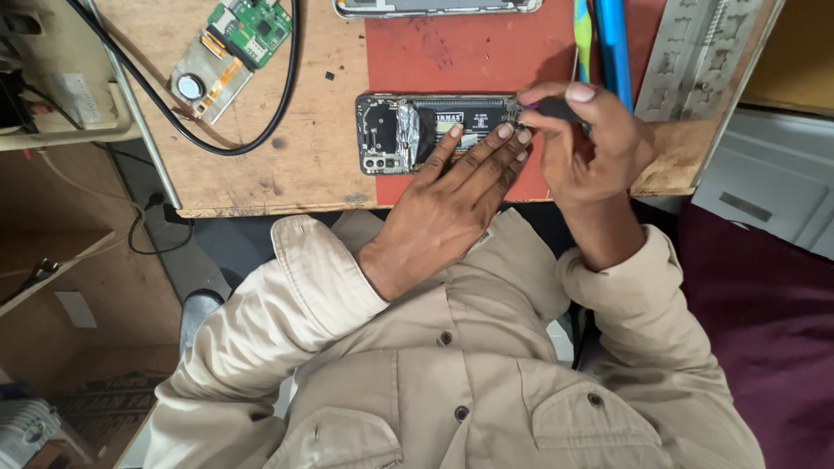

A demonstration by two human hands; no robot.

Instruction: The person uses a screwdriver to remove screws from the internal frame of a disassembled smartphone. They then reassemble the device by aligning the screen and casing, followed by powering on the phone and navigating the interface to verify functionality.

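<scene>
The opened phone (417,132) lies back-side up, with its rear cover off, on the red mat (469,52) at the near edge of the wooden workbench (295,165). Its camera end points to the viewer's left; the black battery and metal shielding are exposed.

The left hand (452,195) rests palm down across the phone. Its fingers are extended and spread flat, with the fingertips (455,130) pressing on the battery area. It grips nothing.

The right hand (591,143) sits at the phone's right end. Its thumb and fingers are curled closed around a dark tool handle (556,108). The tool tip is hidden by the fingers, at the right end of the phone.

Surrounding items:
- A green circuit board (252,30) with an attached flat module lies on the bare wood, well apart from the phone.
- A black cable (217,143) loops around the circuit board.
- A second phone frame (434,7) lies at the far edge of the mat.
- A blue tool (612,43) lies on the mat beyond the right hand.
- A grey moulded tray (704,52) lies at the bench's right edge.
</scene>
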